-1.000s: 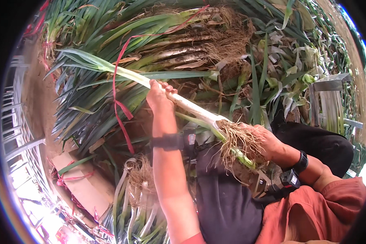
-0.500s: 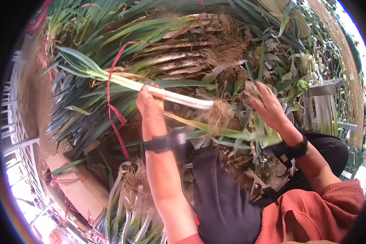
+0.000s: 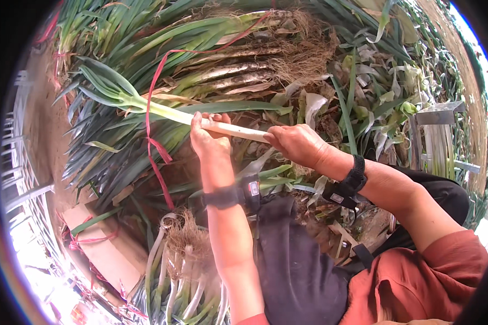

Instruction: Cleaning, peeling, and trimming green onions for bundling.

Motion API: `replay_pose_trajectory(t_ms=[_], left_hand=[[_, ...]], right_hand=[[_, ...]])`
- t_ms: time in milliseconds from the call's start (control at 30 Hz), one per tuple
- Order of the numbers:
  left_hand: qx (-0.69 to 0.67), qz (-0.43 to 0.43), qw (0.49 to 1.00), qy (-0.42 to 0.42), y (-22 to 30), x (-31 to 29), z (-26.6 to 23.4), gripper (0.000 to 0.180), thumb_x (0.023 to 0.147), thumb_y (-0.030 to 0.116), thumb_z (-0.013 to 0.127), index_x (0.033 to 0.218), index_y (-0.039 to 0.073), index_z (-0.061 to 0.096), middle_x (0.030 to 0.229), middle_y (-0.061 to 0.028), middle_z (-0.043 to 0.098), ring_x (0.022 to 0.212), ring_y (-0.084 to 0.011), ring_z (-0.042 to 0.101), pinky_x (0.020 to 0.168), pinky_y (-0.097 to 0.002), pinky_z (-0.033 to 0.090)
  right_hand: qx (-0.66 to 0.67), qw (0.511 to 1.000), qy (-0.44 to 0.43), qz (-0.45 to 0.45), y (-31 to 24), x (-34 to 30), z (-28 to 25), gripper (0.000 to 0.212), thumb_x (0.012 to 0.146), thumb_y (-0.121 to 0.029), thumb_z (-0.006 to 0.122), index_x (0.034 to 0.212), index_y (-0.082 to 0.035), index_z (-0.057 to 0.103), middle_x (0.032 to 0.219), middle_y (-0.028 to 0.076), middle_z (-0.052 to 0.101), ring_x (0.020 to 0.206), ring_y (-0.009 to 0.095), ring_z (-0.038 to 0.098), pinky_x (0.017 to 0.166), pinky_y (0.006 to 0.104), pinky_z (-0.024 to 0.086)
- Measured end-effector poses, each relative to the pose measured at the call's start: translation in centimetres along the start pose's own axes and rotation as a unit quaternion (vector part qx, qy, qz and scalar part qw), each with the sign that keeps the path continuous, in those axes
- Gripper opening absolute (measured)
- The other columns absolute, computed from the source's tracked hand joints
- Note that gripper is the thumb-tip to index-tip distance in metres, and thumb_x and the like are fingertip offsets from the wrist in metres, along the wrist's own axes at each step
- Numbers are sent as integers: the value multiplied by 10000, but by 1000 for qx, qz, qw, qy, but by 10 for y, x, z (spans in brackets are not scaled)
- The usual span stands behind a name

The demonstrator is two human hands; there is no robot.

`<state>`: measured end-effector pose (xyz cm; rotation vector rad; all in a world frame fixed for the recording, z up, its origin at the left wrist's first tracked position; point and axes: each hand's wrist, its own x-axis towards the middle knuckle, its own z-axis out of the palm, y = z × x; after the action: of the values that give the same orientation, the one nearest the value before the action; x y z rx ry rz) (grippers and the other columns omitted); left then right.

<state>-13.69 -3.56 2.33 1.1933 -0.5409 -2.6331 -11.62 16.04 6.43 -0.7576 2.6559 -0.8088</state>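
**Leek held in both hands — grip on the white shank**

Nearest, below the left hand: a bundle of trimmed leeks (image 3: 173, 276) lies w/ hairy roots up, next to a flat cardboard piece (image 3: 106, 252) tied w/ red string.

Left hand (image 3: 209, 138) is clamped around the pale shank of one leek (image 3: 222, 129), fingers wrapped over the top. Right hand (image 3: 297, 145) is closed on the same shank just to the right, at the root end; can't tell if roots are there, the hand covers them. Both wrists carry black bands. The leek runs across the lap, fan of green leaves (image 3: 100, 86) reaching well out to the left of the left hand.

Handling, as a judgement: the shank looks stiff and smooth, prob. slick where the skin is clean, so a full wrap-around grip suits it. Leaves are floppy, tear easily, poor place to hold. Light enough for one hand; top-heavy toward the leaf end.

Beyond the hands: a red ribbon (image 3: 153, 116) loops over a heap of unpeeled leeks (image 3: 238, 70), roots matted w/ soil. Far right of the right hand: stripped leaf scraps (image 3: 385, 92), a metal stand (image 3: 439, 116).
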Motion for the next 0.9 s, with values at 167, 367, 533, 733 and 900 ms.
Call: replay_pose_trajectory(t_ms=[167, 367, 533, 733, 900], left_hand=[[-49, -27, 990, -130, 2, -2, -3, 167, 875, 230, 505, 792, 109, 428, 630, -9, 440, 545, -134, 445, 555, -300, 390], [-14, 2, 999, -36, -3, -1, -3, 191, 920, 262, 457, 797, 121, 424, 617, 1, 428, 517, -109, 418, 542, -274, 366], [-25, -2, 999, -34, -8, -2, -2, 196, 927, 259, 450, 802, 112, 419, 619, 1, 426, 514, -107, 418, 539, -269, 369], [13, 24, 1000, 8, 6, -4, -22, 205, 932, 246, 452, 798, 96, 411, 622, -10, 425, 518, -112, 424, 545, -258, 385], [10, 8, 999, 30, -9, 0, -8, 189, 922, 233, 485, 815, 94, 414, 625, -13, 421, 523, -112, 422, 520, -257, 378]], right_hand=[[101, 988, 35, 107, 6, 2, 6, 297, 920, -256, 450, 758, -20, 529, 632, 198, 544, 641, 404, 540, 542, 439, 436], [118, 987, 88, 65, -10, -3, 3, 232, 905, -223, 488, 795, -19, 497, 743, 200, 572, 695, 394, 557, 573, 423, 441], [159, 973, 110, 129, -2, -8, 5, 176, 891, -176, 523, 815, -23, 480, 688, 136, 547, 649, 255, 615, 541, 359, 452], [738, 551, 145, 361, 33, -14, -57, 182, 917, -185, 496, 768, -108, 425, 549, -39, 361, 434, 57, 315, 394, 190, 302], [-93, 989, 115, -9, 49, -32, -47, 403, 792, -276, 638, 1104, -35, 554, 987, 103, 628, 758, 213, 600, 698, 337, 477]])
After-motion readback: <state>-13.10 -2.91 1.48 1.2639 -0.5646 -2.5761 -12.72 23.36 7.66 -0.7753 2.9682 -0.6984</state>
